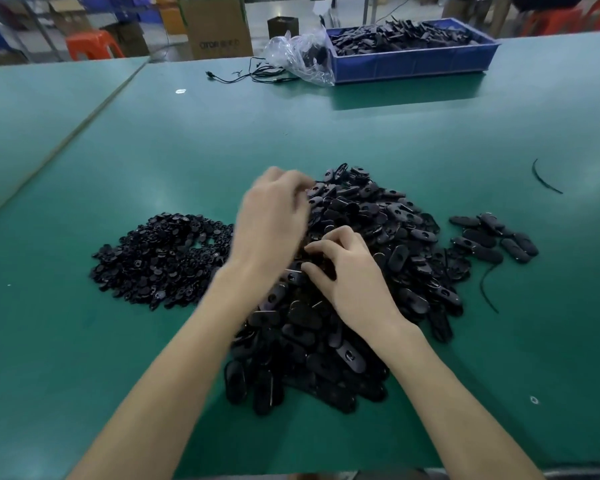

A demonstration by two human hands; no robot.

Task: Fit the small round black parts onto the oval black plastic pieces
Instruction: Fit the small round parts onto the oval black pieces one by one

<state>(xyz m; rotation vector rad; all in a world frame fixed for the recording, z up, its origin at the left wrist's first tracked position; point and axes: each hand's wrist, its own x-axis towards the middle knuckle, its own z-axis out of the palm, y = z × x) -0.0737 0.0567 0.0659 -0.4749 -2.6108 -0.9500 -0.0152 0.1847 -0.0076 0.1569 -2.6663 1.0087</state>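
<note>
"OTOR" on cardboard box (217, 27)

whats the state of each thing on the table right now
large pile of oval black plastic pieces, loose heap
heap of small round black parts, loose, left of the pile
small group of oval black pieces, set apart, right
blue plastic crate, full of black parts
clear plastic bag, crumpled, beside crate
left hand, blurred, over the pile
right hand, fingers curled on pile, grip unclear

round parts (160, 252) left — oval pieces (361, 271) right
</note>
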